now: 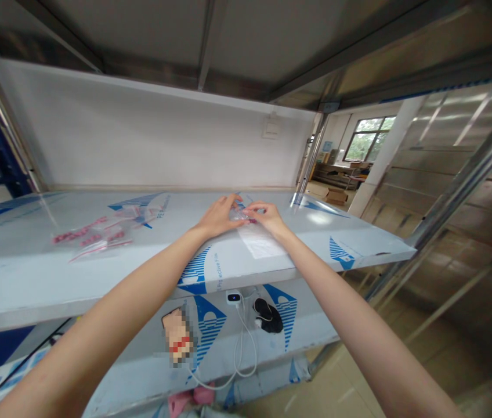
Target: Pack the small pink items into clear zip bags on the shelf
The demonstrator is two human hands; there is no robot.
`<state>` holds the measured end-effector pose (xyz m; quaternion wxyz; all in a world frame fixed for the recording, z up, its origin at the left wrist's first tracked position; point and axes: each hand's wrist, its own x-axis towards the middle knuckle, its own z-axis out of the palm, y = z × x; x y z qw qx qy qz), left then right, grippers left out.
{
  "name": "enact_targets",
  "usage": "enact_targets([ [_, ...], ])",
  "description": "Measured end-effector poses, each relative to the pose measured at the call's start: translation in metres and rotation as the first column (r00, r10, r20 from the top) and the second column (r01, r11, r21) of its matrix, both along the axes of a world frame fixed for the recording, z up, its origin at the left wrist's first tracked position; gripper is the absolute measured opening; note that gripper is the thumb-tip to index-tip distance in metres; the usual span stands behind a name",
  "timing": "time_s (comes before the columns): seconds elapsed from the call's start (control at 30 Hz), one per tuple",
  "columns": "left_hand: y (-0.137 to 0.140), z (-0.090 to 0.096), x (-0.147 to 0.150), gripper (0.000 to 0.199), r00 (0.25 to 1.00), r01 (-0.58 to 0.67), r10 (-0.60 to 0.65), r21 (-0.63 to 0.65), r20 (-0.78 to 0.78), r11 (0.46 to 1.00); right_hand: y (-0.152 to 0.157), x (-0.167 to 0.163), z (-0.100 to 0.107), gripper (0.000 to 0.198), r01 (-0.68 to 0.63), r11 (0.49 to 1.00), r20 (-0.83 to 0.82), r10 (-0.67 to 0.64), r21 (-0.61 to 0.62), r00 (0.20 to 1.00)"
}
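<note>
A small clear plastic bag (239,215) with a bit of dark red in it lies between my hands on the film-covered shelf. My left hand (220,216) curves around its left side, thumb near the bag's lower edge and fingers at the top. From the right, my right hand (267,217) pinches at the bag with thumb and forefinger. A whitish translucent sheet or bag (263,242) lies flat beneath and in front of the right hand. Further left lie several clear zip bags with reddish-pink beads (91,235) inside.
Below is a lower shelf (141,371) with a phone (177,337), a white charging device (232,298), a white cable (242,348) and a black object (267,316). A metal shelf (150,35) hangs overhead. A white panel (163,133) closes the back, and metal posts (313,151) stand at the sides.
</note>
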<state>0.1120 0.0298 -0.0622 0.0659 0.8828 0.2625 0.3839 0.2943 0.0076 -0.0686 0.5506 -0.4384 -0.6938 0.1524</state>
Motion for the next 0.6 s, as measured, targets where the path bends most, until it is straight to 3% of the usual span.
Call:
enact_targets([
  [0.17,0.006,0.001,-0.005,0.05,0.994,-0.089,0.088,0.002,0.064,0.996,0.003,0.01,0.0,0.023,0.254,0.967,0.063,-0.256,0.033,0.965],
  [0.27,0.012,0.0,-0.009,0.047,0.986,-0.141,0.138,0.034,0.092,0.989,0.002,0.013,-0.005,0.015,0.375,0.927,0.342,-0.35,-0.009,0.872],
  [0.33,0.015,-0.001,-0.011,0.046,0.984,-0.155,0.149,0.056,0.094,0.986,0.0,0.011,-0.008,0.008,0.385,0.923,0.552,-0.334,0.024,0.764],
  [0.4,0.017,-0.001,-0.012,0.045,0.983,-0.16,0.153,0.066,0.097,0.985,-0.001,0.007,-0.01,0.005,0.38,0.922,0.657,-0.33,0.071,0.678],
  [0.47,0.017,-0.001,-0.012,0.044,0.982,-0.167,0.16,0.071,0.098,0.983,-0.003,0.004,-0.01,0.007,0.382,0.92,0.681,-0.334,0.086,0.652],
  [0.6,0.018,-0.002,-0.013,0.044,0.981,-0.175,0.167,0.077,0.095,0.982,-0.004,0.004,-0.006,0.007,0.413,0.904,0.63,-0.387,0.114,0.674],
])
